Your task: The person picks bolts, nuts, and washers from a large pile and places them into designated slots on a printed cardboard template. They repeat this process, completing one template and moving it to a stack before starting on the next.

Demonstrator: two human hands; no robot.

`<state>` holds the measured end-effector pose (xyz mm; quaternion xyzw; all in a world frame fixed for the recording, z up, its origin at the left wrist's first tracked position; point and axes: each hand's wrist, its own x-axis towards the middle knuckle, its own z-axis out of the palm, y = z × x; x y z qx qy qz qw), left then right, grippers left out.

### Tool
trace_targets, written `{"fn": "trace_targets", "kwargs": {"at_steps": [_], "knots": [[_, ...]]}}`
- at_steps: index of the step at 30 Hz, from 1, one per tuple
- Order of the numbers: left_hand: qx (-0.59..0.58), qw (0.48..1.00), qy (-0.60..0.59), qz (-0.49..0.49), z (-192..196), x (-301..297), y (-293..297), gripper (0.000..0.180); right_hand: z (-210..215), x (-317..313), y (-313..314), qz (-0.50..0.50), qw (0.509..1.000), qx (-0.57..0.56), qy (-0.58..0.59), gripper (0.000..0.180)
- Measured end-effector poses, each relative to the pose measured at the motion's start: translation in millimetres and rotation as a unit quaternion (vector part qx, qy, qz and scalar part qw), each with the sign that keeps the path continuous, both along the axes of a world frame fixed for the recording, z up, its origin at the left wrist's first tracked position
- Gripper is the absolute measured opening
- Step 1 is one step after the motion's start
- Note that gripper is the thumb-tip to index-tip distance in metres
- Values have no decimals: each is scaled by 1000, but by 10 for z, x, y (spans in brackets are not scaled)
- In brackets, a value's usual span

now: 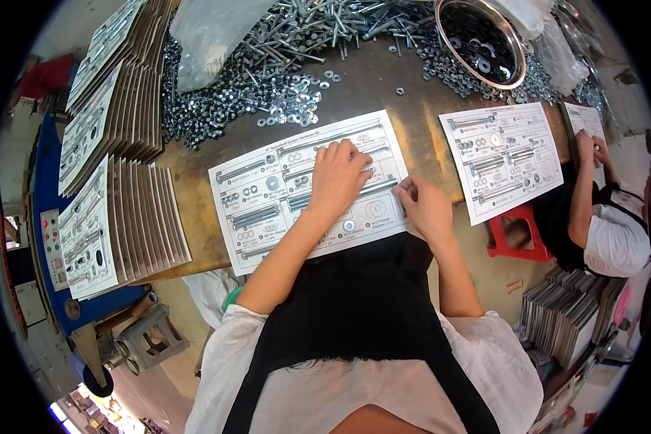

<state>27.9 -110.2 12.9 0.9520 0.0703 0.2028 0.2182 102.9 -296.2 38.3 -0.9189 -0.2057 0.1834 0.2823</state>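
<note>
A white printed card with hardware drawings lies at the table's front edge, with long bolts, nuts and washers set on it. My left hand rests on its upper right part, fingers slightly bent and spread over the card beside the bolts. At the card's right edge, my right hand has thumb and fingers pinched together near the end of a long bolt. Whatever is between those fingertips is too small to make out. A large flat washer sits on the card's left half.
Behind the card lie heaps of bolts, nuts and washers. A metal bowl holds dark washers. Stacked cards stand at left. Another filled card lies right, near a co-worker's hands and a red stool.
</note>
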Motion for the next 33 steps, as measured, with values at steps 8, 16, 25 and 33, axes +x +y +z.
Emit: {"fn": "trace_targets", "kwargs": {"at_steps": [8,16,25,33], "knots": [[-5,999,21,-25,-68,47,-1,11,20,281,-132,-12,985,162,52,15],[-40,999,-7,-1,164,31,-5,19,295,2637,-152,-137,922,124,-339,21],[-37,996,-52,66,433,-414,271,15,161,3331,-295,-100,964,93,-230,28],[-83,991,-54,92,398,-569,340,12,143,2640,-226,-141,897,411,80,34]]}}
